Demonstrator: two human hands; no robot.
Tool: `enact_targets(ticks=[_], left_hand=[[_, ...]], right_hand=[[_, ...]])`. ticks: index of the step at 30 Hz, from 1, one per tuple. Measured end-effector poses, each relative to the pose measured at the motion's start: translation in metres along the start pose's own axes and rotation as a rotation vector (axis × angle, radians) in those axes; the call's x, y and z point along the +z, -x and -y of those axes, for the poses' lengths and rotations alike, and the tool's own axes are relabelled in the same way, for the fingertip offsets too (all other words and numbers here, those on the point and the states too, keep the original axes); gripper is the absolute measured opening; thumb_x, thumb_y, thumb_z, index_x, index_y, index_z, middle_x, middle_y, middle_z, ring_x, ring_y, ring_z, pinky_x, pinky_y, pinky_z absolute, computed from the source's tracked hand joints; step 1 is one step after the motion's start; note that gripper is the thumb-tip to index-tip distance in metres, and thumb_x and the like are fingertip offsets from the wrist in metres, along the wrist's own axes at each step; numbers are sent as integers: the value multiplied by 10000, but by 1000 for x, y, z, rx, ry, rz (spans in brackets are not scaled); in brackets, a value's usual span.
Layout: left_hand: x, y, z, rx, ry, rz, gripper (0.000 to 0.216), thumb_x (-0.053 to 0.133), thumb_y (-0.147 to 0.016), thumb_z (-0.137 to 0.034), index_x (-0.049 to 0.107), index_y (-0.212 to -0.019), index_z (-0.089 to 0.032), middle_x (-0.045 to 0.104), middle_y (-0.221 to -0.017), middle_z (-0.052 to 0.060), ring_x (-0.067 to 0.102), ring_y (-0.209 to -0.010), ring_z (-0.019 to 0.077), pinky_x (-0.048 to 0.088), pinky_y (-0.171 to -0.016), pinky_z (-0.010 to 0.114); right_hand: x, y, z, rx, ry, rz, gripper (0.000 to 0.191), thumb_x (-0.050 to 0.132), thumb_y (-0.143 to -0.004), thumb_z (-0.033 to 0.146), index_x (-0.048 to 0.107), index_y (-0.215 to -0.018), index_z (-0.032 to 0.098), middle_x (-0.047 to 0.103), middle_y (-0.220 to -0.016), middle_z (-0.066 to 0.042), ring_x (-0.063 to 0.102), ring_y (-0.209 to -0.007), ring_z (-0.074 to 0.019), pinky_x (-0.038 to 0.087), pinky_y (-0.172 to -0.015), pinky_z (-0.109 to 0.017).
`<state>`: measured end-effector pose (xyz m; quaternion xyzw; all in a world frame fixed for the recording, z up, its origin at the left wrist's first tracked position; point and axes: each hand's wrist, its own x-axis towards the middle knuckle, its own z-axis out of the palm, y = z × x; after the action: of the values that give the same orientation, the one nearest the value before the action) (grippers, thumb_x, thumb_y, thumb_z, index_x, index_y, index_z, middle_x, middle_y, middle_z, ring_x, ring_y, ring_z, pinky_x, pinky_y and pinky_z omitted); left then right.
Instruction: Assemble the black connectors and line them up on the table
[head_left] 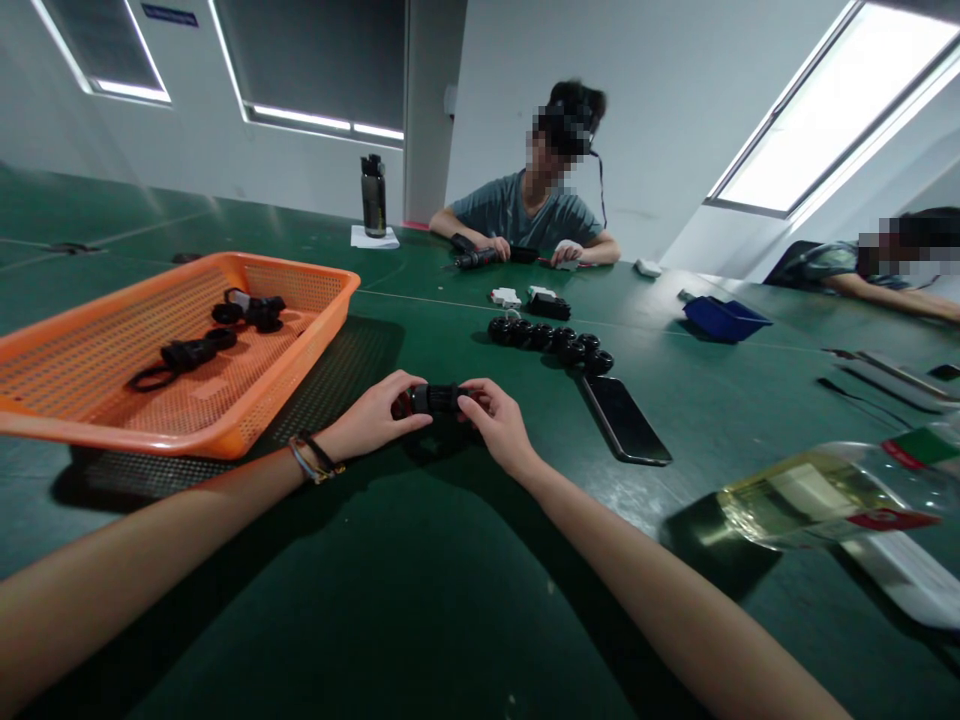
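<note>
A black ribbed cylindrical part (435,399) lies sideways between my two hands, just above the green table. My left hand (381,414) grips its left end with thumb and fingers. At the other end, my right hand (498,420) pinches it, and the fingertips hide part of that end. To the left, an orange mesh basket (244,432) contains several black ring-shaped and cylindrical parts (189,353). Beyond my right hand, round glossy black parts (551,340) sit in a cluster of rows.
A phone (626,420) lies right of my hands. Nearer on the right is a bottle of yellowish liquid (814,490) on its side. A blue bin (726,318) stands farther back. Across the table, a person (529,205) handles parts beside a power drill (475,258).
</note>
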<state>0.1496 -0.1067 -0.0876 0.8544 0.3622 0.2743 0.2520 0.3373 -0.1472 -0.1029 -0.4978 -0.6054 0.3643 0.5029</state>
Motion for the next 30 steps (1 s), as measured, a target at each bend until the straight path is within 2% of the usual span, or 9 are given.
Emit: enact_targets(ticks=[11, 30], left_hand=[[0, 0, -1, 1, 13, 22, 379, 559, -738, -385, 518, -1022, -138, 550, -954, 67, 536, -789, 188, 446, -685, 309], [2, -1, 1, 7, -55, 27, 392, 531, -746, -390, 511, -1032, -122, 554, -969, 79, 534, -822, 202, 442, -715, 324]], right_hand=[[0, 0, 0, 20, -27, 53, 225, 558, -716, 334, 535, -884, 187, 588, -732, 8, 573, -651, -118, 428, -594, -241], [1, -1, 0, 46, -25, 59, 225, 544, -733, 364, 496, -877, 199, 578, -623, 40, 582, -575, -104, 433, -528, -213]])
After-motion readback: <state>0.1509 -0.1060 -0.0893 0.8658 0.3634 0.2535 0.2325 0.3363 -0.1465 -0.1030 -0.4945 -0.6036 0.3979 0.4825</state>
